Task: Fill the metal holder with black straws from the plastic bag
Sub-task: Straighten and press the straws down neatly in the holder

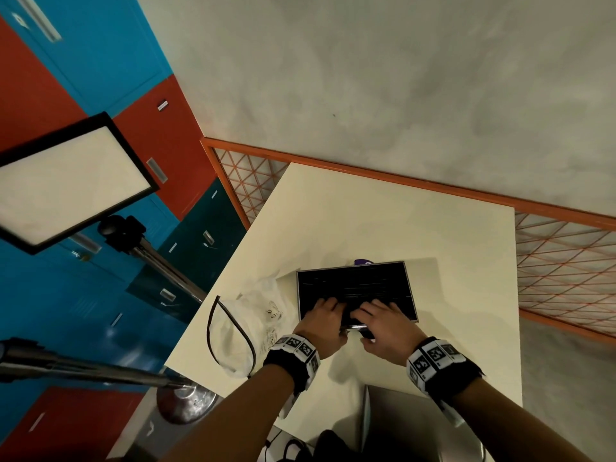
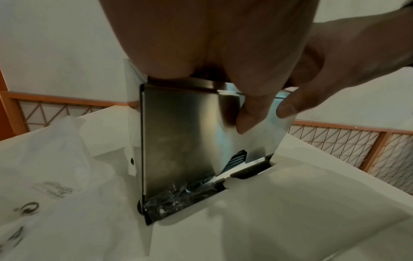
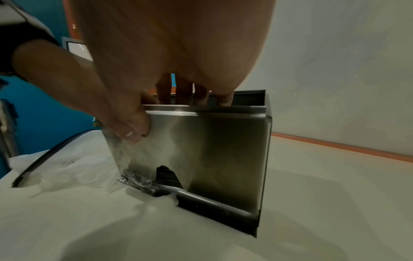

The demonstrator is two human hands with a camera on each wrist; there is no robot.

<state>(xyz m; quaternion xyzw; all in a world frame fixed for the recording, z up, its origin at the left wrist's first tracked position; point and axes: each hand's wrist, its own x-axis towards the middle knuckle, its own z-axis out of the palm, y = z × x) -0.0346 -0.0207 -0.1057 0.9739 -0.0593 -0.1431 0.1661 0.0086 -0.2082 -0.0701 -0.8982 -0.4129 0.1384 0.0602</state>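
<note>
The metal holder stands on the white table, a steel box open at the top and packed with black straws. My left hand and right hand are both at its near rim. Their fingers lie over the rim on the straws, and the thumbs press the outer front wall. Straws also show in the front cutout, with crumpled clear wrap in the bottom slot. The white plastic bag lies flat just left of the holder.
A black cord loop lies on the bag near the table's left edge. A light panel on a stand with a round base is on the left. A grey flat object sits at the near edge. An orange railing runs behind.
</note>
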